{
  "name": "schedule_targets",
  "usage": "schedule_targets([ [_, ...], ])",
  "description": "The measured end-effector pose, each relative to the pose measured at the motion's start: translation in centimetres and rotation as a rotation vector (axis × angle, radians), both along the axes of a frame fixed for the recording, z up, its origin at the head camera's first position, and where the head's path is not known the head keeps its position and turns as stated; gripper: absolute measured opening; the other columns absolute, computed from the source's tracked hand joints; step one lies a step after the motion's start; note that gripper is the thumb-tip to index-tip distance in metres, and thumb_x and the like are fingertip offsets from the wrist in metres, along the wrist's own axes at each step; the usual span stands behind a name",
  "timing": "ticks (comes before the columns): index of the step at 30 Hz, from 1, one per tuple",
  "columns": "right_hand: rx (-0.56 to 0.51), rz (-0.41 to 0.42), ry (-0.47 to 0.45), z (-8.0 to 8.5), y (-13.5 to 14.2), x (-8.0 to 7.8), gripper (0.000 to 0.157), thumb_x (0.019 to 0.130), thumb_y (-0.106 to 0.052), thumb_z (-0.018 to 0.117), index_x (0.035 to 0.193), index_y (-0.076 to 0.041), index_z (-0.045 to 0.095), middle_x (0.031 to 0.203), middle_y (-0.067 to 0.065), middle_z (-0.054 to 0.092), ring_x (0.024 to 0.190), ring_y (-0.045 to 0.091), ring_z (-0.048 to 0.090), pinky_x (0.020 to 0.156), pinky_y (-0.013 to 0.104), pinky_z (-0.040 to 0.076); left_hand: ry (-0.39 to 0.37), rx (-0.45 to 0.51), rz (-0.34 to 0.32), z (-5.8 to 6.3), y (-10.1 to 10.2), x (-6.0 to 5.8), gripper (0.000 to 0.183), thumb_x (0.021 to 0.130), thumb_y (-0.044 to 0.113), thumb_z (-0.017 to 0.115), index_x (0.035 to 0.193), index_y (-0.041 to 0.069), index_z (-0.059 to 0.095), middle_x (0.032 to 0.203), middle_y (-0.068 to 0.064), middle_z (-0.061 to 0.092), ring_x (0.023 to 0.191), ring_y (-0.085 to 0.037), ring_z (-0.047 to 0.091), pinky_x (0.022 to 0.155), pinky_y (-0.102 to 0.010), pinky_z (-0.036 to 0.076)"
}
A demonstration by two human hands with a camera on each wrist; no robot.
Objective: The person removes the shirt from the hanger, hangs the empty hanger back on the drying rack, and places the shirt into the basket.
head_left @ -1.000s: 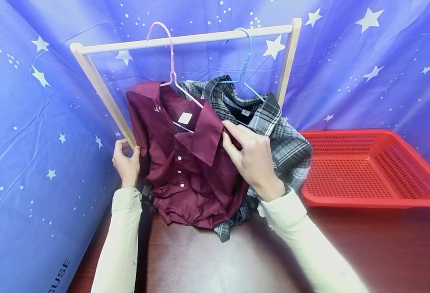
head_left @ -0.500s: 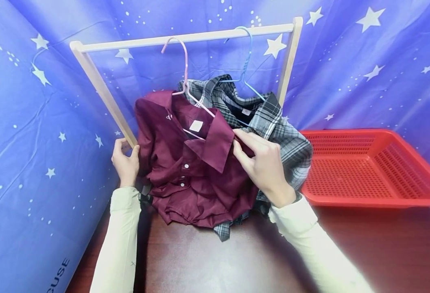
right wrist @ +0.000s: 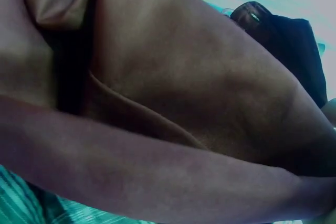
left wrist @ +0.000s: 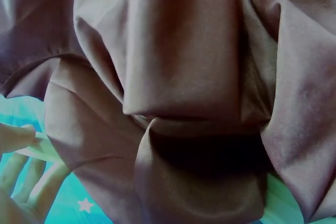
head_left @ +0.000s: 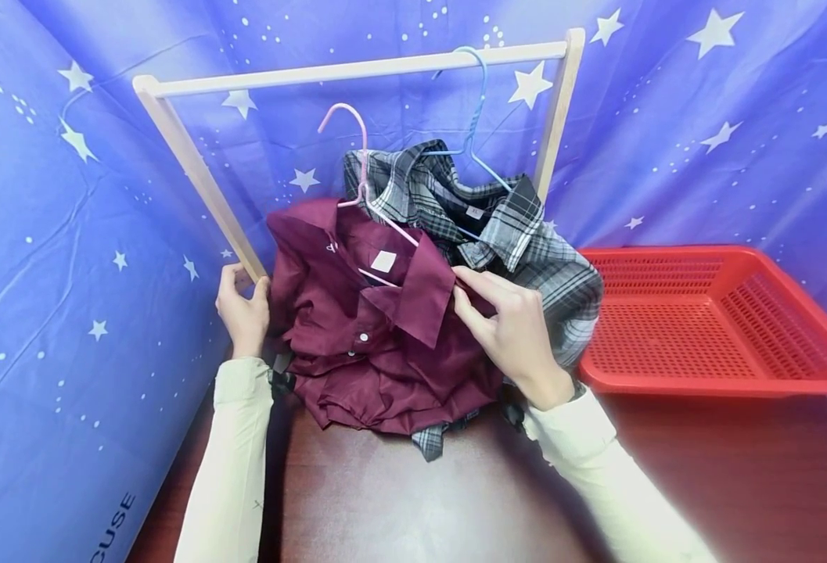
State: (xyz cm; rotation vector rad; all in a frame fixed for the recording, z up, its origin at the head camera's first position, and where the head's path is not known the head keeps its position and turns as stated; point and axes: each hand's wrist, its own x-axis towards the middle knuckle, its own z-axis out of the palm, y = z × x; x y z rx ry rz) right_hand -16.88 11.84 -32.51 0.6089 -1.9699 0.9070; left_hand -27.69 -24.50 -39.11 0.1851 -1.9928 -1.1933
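Note:
A maroon shirt (head_left: 329, 313) hangs on a pink hanger (head_left: 364, 148), whose hook is below the rack's top bar and apart from it. My right hand (head_left: 515, 328) pinches the shirt at its shoulder, just beside the collar. With thumb and fingers my left hand (head_left: 244, 309) grips the left post of the wooden rack (head_left: 202, 184). Behind the maroon shirt a grey plaid shirt (head_left: 561, 274) hangs from the bar on a blue hanger (head_left: 480, 117). In both wrist views maroon cloth (left wrist: 184, 51) fills most of the picture.
A red plastic basket (head_left: 666, 387) stands on the right of the brown table (head_left: 413, 508). Blue star-patterned curtain (head_left: 89, 258) encloses the left and back sides. The hems of both shirts bunch on the tabletop.
The pink hanger's hook has come off the bar. My right hand has moved down and to the right with the maroon shirt. The left hand stays on the post.

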Motion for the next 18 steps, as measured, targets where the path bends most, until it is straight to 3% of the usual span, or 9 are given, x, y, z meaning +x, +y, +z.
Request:
schedule_targets([
  [18, 0.011, 0.037, -0.078, -2.2, 1.4, 0.9, 0.022, 0.084, -0.007, 0.070, 0.106, -0.008, 0.077, 0.090, 0.007, 0.076, 0.078, 0.020, 0.071, 0.071, 0.035, 0.053, 0.010, -0.021, -0.009, 0.1, -0.1, 0.2, 0.024, 0.087, 0.000, 0.071, 0.109, -0.001, 0.063, 0.105, -0.021, 0.070, 0.098, -0.034, 0.068, 0.103, -0.045, 0.041],
])
